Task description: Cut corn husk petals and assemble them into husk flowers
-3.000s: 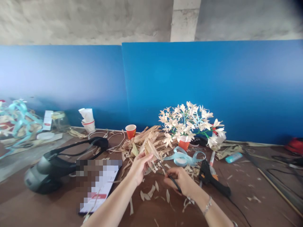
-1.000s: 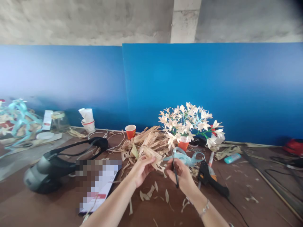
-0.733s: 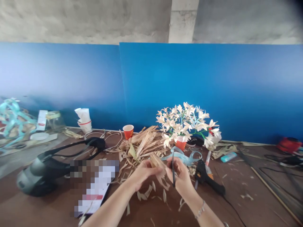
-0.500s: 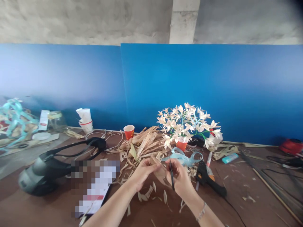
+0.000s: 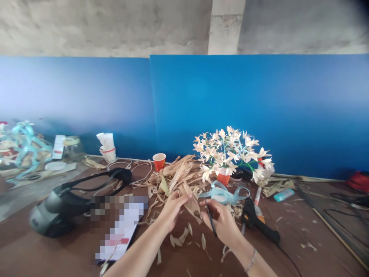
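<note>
My left hand (image 5: 173, 207) is closed, pinching a broad strip of dried husk (image 5: 190, 204) that slants down toward the other hand. A slim black tool (image 5: 211, 219) is gripped in my right hand (image 5: 220, 220); its kind is hard to make out, as the fingers cover part of it. The right fingers sit close to the husk's lower end. Small pale petal-shaped cuttings (image 5: 180, 237) lie on the table below. Behind my hands is a heap of dried husks (image 5: 181, 171). Pale artificial flowers (image 5: 230, 152) rise from a red paper cup (image 5: 223, 177).
On the right lie a black glue gun (image 5: 259, 221), a turquoise packet (image 5: 284, 195) and cables. Light-blue ribbon (image 5: 226, 192) curls before the flowers. Leftward are a phone (image 5: 123, 231), a black headset (image 5: 54, 211), a red cup (image 5: 159, 162), a white cup (image 5: 108, 154) and a jar (image 5: 73, 148).
The right hand and its tool have drawn slightly down and right, and the tool tilts more. The husk strip now shows more fully between my hands. The whole view has shifted a little.
</note>
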Demonstrator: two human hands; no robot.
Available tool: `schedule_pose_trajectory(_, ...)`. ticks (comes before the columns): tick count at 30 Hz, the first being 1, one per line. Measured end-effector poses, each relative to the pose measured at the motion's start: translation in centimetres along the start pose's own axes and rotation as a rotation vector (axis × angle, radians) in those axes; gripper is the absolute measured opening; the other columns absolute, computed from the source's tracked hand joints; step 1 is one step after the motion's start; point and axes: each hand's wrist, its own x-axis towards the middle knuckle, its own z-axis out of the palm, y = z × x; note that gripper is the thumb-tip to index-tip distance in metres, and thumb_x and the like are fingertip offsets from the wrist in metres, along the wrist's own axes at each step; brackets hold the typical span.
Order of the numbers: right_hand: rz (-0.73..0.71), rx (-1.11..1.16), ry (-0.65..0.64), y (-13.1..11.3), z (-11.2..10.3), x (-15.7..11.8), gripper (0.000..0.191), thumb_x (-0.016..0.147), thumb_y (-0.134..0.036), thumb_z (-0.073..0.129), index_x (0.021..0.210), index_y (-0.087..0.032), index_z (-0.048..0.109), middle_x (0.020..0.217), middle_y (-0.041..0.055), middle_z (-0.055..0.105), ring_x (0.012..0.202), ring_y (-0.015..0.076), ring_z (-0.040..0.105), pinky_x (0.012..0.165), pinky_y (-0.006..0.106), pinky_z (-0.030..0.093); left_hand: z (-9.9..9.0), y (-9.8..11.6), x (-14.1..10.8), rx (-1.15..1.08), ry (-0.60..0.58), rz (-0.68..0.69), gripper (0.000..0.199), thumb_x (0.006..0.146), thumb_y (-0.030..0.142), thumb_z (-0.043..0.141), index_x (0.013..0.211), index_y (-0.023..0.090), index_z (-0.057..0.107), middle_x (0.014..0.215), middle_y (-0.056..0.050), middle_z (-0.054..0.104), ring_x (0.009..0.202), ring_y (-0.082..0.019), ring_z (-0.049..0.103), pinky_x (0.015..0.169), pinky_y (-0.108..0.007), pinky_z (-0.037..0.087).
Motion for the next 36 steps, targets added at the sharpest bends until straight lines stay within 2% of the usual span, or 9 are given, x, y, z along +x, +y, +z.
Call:
schedule_pose_trajectory(4,0.228,-0.064,-0.196,-0.8,-0.5,-0.2,0.026,0.068,-0.035,0.065,0.082,-0.013,0.062,0.053,-0.0025,0.052,0.043,0.0096,0.044,0.043,0.022,0.041,-1.6,0.3,1.1,0.177,0.101,0.093,0.025,0.060,0.031,0.074,0.075,0.013,0.064,0.065,-0.003,0.067,0.060,-0.016,0.062,0.057,-0.024,0.046)
schedule_pose_trajectory(6,0.328,-0.086,-0.287,-1.2,-0.7,-0.2,0.027,0.066,-0.035,0.065,0.081,-0.013,0.063,0.045,-0.0050,0.049,0.037,0.0084,0.041,0.036,0.021,0.039,-2.2,0.4,1.5,0.194,0.114,0.122,0.026,0.060,0.033,0.073,0.077,0.014,0.065,0.066,-0.003,0.068,0.061,-0.016,0.062,0.057,-0.023,0.044)
schedule_pose_trajectory(12,0.442,-0.087,-0.343,-1.5,-1.0,0.0,0.028,0.065,-0.034,0.064,0.082,-0.012,0.064,0.039,-0.0058,0.050,0.034,0.0087,0.045,0.033,0.018,0.039,-2.1,0.7,1.6,0.092,0.070,0.085,0.024,0.058,0.031,0.075,0.072,0.014,0.064,0.064,-0.003,0.067,0.058,-0.016,0.062,0.055,-0.023,0.043)
schedule_pose_trajectory(19,0.500,-0.015,-0.398,-1.0,-1.5,0.0,0.023,0.067,-0.030,0.063,0.083,-0.014,0.064,0.037,-0.0063,0.051,0.029,0.0062,0.042,0.031,0.015,0.037,-2.3,1.0,1.3,0.078,-0.001,-0.011,0.024,0.058,0.028,0.075,0.071,0.015,0.060,0.056,0.000,0.063,0.051,-0.014,0.059,0.052,-0.024,0.043)
schedule_pose_trajectory(24,0.465,0.013,-0.415,-0.4,-1.7,0.0,0.020,0.069,-0.029,0.061,0.081,-0.014,0.065,0.037,-0.0060,0.052,0.028,0.0056,0.041,0.031,0.015,0.037,-2.1,1.0,1.1,0.107,-0.033,-0.034,0.023,0.057,0.026,0.075,0.065,0.015,0.056,0.052,0.002,0.059,0.047,-0.012,0.057,0.049,-0.022,0.041)
schedule_pose_trajectory(31,0.441,0.016,-0.449,0.2,-1.8,0.1,0.025,0.069,-0.034,0.062,0.082,-0.013,0.065,0.040,-0.0052,0.053,0.028,0.0054,0.042,0.030,0.014,0.034,-2.4,0.7,1.4,0.060,0.036,-0.124,0.032,0.054,0.025,0.077,0.074,0.016,0.054,0.061,0.001,0.063,0.053,-0.014,0.061,0.056,-0.026,0.047)
schedule_pose_trajectory(36,0.444,-0.032,-0.467,0.4,-2.1,0.2,0.023,0.069,-0.032,0.061,0.082,-0.013,0.065,0.039,-0.0054,0.052,0.028,0.0053,0.042,0.030,0.014,0.036,-2.4,0.8,1.2,0.100,-0.031,-0.129,0.027,0.057,0.026,0.076,0.070,0.016,0.055,0.055,0.002,0.062,0.049,-0.013,0.061,0.051,-0.023,0.046)
